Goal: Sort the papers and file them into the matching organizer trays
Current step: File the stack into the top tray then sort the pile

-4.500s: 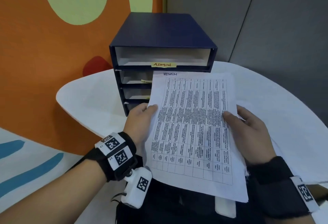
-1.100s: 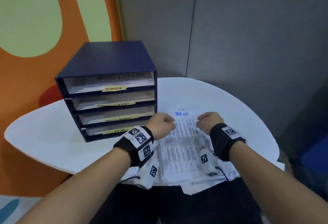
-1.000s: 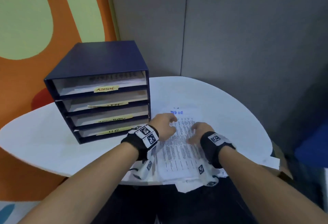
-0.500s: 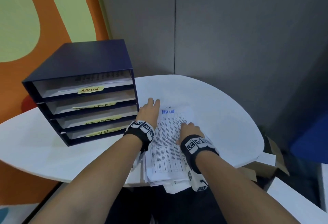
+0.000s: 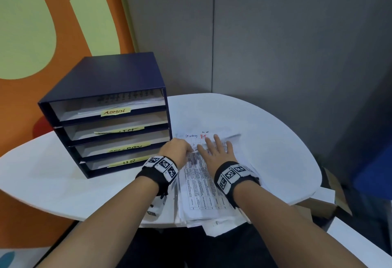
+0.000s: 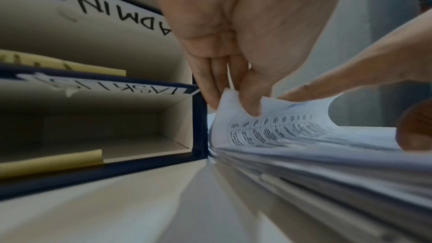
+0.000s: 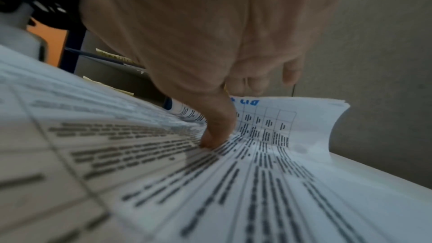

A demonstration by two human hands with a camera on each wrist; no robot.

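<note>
A dark blue organizer (image 5: 118, 81) with several labelled trays stands on the white table (image 5: 265, 140); the top tray (image 5: 101, 106), tagged ADMIN, holds paper. To its right lies a stack of printed papers (image 5: 203, 206). My left hand (image 5: 186, 150) pinches the far left corner of the top sheet (image 6: 275, 128) between thumb and fingers (image 6: 210, 88) and curls it up. Beyond the lifted edge, a sheet headed SECURITY (image 5: 191, 136) shows. My right hand (image 5: 214, 146) lies flat on the stack with fingers spread, its thumb (image 7: 215, 136) pressing the top sheet (image 7: 268, 136) down.
The organizer's right wall (image 6: 200, 121) stands close beside the stack's left edge. The papers overhang the table's near edge (image 5: 212, 227). A cardboard box (image 5: 331, 202) sits low to the right of the table. Grey wall panels (image 5: 275, 44) close off the back.
The sheet held up 4.5 s ago is out of my hands. Since half a second ago my left hand went from flat to pinching the top sheet's corner, and the SECURITY sheet underneath came into view.
</note>
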